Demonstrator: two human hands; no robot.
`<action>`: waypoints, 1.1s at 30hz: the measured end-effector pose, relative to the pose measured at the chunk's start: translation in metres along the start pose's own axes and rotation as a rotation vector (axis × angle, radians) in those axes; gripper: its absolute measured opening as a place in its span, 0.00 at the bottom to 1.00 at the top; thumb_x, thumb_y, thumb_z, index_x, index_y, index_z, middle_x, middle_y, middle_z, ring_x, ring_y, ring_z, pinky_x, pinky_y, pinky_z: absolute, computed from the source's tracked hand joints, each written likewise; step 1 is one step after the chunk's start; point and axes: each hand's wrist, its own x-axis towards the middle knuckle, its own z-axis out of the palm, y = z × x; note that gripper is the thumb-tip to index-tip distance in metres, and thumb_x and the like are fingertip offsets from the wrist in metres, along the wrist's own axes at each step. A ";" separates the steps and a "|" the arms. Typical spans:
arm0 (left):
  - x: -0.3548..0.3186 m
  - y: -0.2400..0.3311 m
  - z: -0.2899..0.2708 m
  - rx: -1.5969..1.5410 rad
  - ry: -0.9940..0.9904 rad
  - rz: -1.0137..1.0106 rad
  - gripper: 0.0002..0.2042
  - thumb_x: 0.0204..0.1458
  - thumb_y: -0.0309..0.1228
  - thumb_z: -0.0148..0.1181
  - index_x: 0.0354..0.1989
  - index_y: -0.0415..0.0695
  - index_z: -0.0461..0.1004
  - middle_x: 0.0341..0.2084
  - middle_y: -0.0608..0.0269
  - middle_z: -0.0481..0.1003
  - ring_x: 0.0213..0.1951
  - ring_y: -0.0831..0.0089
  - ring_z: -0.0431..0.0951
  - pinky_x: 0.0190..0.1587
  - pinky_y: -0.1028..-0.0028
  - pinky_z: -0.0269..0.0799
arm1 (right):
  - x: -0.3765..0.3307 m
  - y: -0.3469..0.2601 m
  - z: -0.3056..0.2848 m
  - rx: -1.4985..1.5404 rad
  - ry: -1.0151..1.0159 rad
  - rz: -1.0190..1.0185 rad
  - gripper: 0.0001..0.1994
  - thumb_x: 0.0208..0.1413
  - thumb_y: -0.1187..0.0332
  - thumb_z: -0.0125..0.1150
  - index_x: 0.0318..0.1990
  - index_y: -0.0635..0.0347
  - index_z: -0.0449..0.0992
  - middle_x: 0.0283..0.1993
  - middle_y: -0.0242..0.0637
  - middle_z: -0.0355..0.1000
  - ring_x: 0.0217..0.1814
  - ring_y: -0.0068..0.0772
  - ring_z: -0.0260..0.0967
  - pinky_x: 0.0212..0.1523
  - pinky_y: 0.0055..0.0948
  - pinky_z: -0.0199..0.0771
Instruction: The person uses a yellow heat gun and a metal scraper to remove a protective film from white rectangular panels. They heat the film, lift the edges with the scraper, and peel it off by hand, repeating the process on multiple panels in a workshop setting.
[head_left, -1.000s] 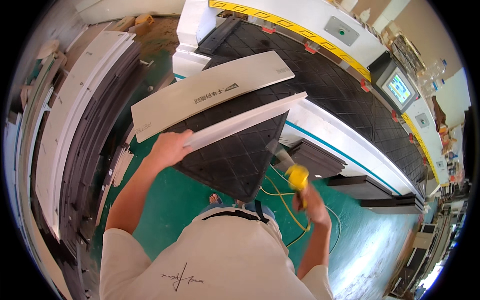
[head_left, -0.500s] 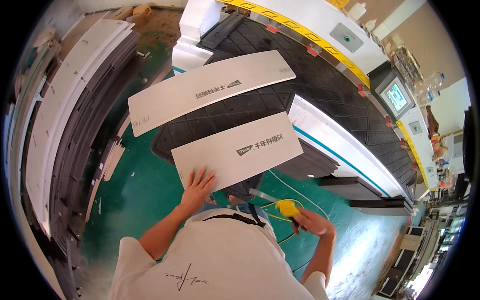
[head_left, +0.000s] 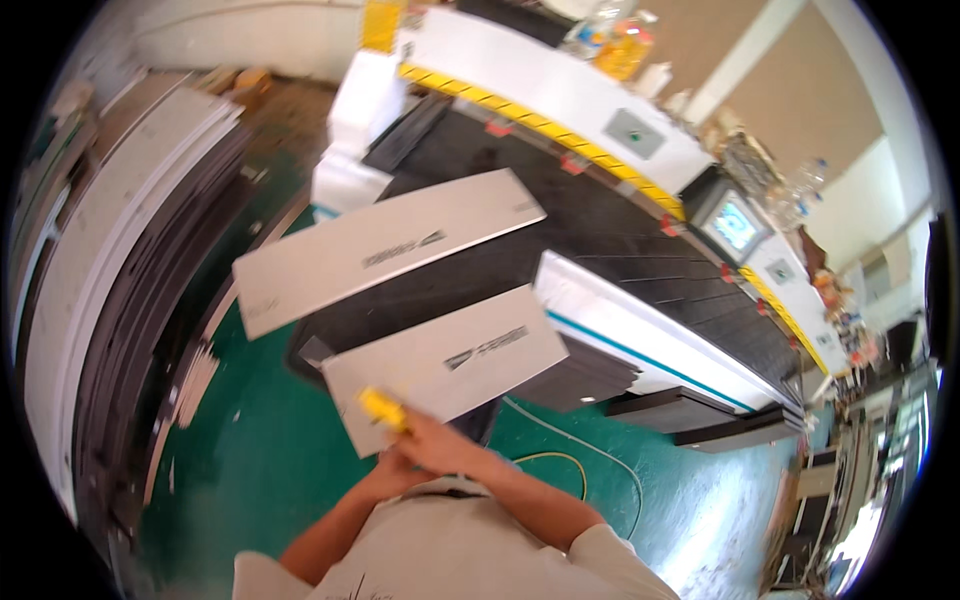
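Note:
My right hand (head_left: pixel 432 445) is closed round a yellow hand tool (head_left: pixel 383 410), held over the near left part of a pale board (head_left: pixel 440 375). The tool is blurred, so its exact kind is unclear. My left hand (head_left: pixel 395 477) is at the board's near edge, partly under my right hand, and its fingers are hidden. A longer pale board (head_left: pixel 385 245) lies beyond, roughly parallel to the near one. Both have dark printing and rest on a black worktop (head_left: pixel 400 300).
A white machine (head_left: pixel 560 85) with a yellow-and-black strip and a small screen (head_left: pixel 733 226) stands behind. Stacked panels (head_left: pixel 110 260) line the left. Dark panels (head_left: pixel 690 420) lean below the white table side (head_left: pixel 640 310). Hoses (head_left: pixel 590 440) lie on the green floor.
My right hand has swung left with the yellow tool, from beside my body to over the near board. My left hand has drawn back from lying flat on the board to its near edge.

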 end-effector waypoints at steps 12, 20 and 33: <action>-0.087 -0.002 -0.068 -0.231 1.298 -0.213 0.17 0.62 0.32 0.60 0.58 0.43 0.73 0.34 0.70 0.74 0.28 0.82 0.72 0.20 0.82 0.57 | -0.001 0.063 -0.450 -0.502 0.938 -0.108 0.12 0.60 0.66 0.69 0.47 0.63 0.84 0.45 0.43 0.83 0.47 0.35 0.81 0.50 0.32 0.79; -0.005 -0.006 -0.027 -0.073 1.246 -0.664 0.17 0.59 0.39 0.65 0.50 0.40 0.75 0.25 0.69 0.71 0.20 0.79 0.69 0.18 0.75 0.64 | 0.029 0.057 -0.724 -1.213 1.305 -0.210 0.18 0.50 0.66 0.74 0.51 0.52 0.83 0.58 0.40 0.75 0.65 0.48 0.68 0.64 0.45 0.69; 0.094 0.030 -0.030 0.948 1.278 -0.710 0.17 0.56 0.35 0.66 0.51 0.43 0.78 0.45 0.47 0.80 0.47 0.45 0.79 0.49 0.54 0.76 | 0.054 0.084 -0.624 -0.300 1.055 -0.431 0.13 0.71 0.61 0.58 0.44 0.64 0.76 0.47 0.41 0.80 0.45 0.39 0.79 0.50 0.36 0.80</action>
